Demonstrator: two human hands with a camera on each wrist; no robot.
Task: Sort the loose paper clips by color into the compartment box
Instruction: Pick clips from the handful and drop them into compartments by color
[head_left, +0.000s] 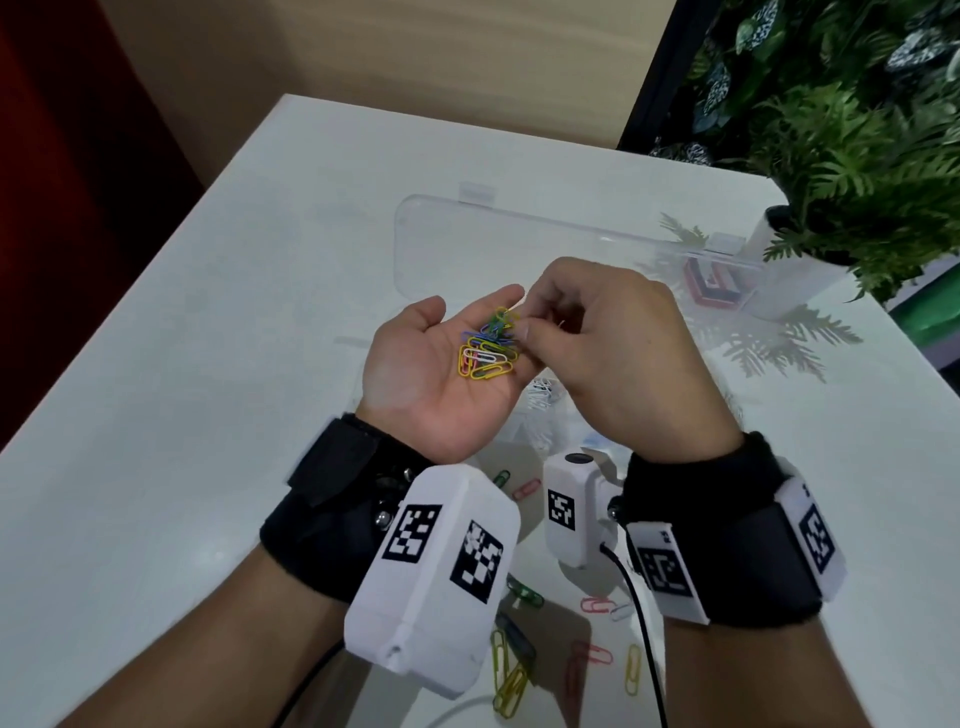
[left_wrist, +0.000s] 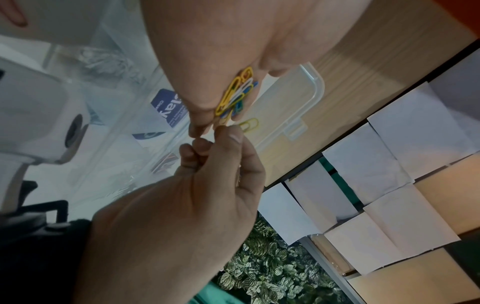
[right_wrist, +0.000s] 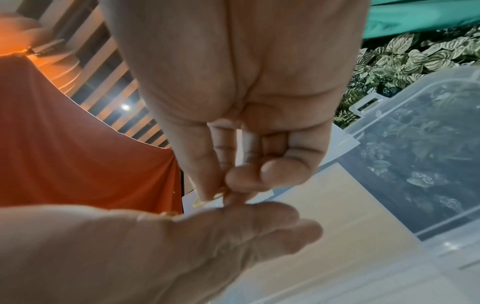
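left hand (head_left: 436, 374) cups mixed paper clips (head_left: 487, 349) above the table (head_left: 208, 322)
palm up, fingers relaxed; right hand (head_left: 613, 358) fingertips pinch a yellow clip (left_wrist: 248, 124) (partly hidden) w/ other fingers curled

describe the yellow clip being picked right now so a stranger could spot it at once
Start at the upturned left hand above the white table, cupping a pile of coloured clips. At the pile's far end, the right hand pinches one yellow clip, the only one clear of the heap.

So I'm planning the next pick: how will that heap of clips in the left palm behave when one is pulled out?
The heap of clips looks interlocked, so neighbours may likely drag along. They seem light, resting loose on the left hand; tilting could spill them.
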